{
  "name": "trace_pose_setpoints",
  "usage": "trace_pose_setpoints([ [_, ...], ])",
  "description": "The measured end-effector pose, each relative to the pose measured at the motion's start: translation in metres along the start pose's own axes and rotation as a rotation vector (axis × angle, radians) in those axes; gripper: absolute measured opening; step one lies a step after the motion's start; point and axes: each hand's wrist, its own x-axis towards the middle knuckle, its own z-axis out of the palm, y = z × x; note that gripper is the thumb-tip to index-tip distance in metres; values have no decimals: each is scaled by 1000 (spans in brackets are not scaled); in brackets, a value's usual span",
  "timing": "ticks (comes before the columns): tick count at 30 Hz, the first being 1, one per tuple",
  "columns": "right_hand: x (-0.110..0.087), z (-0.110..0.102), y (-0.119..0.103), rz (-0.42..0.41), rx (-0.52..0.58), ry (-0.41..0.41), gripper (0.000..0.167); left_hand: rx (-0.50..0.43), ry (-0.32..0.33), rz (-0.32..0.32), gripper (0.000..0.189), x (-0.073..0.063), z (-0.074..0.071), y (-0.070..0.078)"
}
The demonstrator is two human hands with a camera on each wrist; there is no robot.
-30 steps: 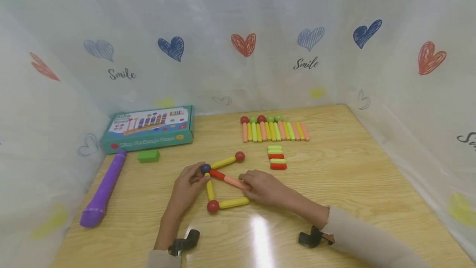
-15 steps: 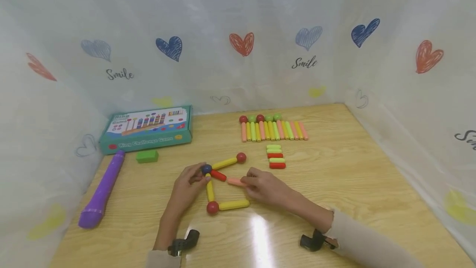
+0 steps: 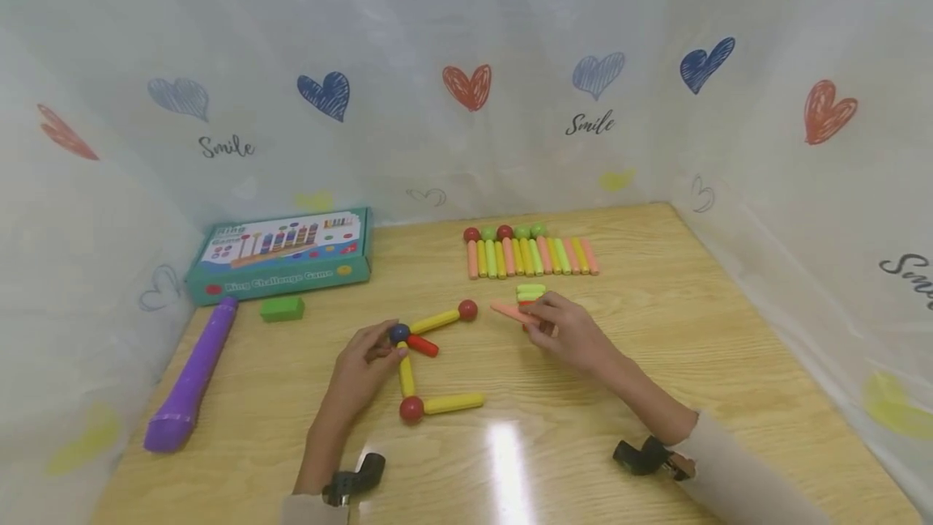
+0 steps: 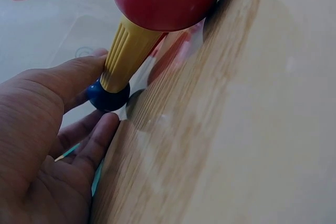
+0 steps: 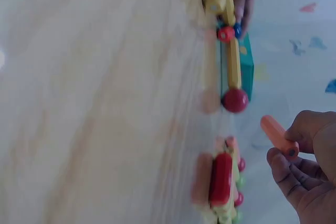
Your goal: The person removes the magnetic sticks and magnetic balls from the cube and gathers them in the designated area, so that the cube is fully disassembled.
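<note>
My left hand point(image 3: 362, 367) grips the blue ball point(image 3: 399, 334) between thumb and fingers; the left wrist view also shows the thumb lying against a yellow stick point(image 4: 127, 51). Joined at that ball are two yellow sticks and a short red stick point(image 3: 423, 346) with a free end. One yellow stick runs to a red ball point(image 3: 468, 310), the other down to a second red ball point(image 3: 411, 409), which bears another yellow stick point(image 3: 453, 403). My right hand point(image 3: 576, 336) pinches a salmon-pink stick point(image 5: 275, 132), raised above the table near the short sticks.
Short green and red sticks point(image 3: 531, 289) lie partly behind my right hand. Farther back stand a row of coloured sticks point(image 3: 517, 258) and several balls point(image 3: 504, 232). At left are a game box point(image 3: 280, 258), a green block point(image 3: 282, 309) and a purple microphone-shaped toy point(image 3: 191, 383).
The salmon-pink stick has come off the short red stick's end. My right hand has carried it right and back. My left hand still holds the blue ball.
</note>
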Motion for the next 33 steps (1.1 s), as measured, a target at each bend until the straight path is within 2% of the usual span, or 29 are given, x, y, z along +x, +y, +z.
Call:
trace_pose_setpoints([
  [7,3,-21,27,4,-67,87,25,-21,7,-4,53,-1,-1,-1],
  [10,7,-28,40,38,-96,123,22,-21,19,1,53,-1,-1,-1],
  [16,10,-42,66,164,-138,184,19,-26,27,15,52,-2,0,0],
  [24,10,-55,95,294,-184,201,22,-30,29,19,54,-1,0,0],
  [33,6,-61,131,487,-236,165,28,-44,26,29,53,-1,0,-2],
])
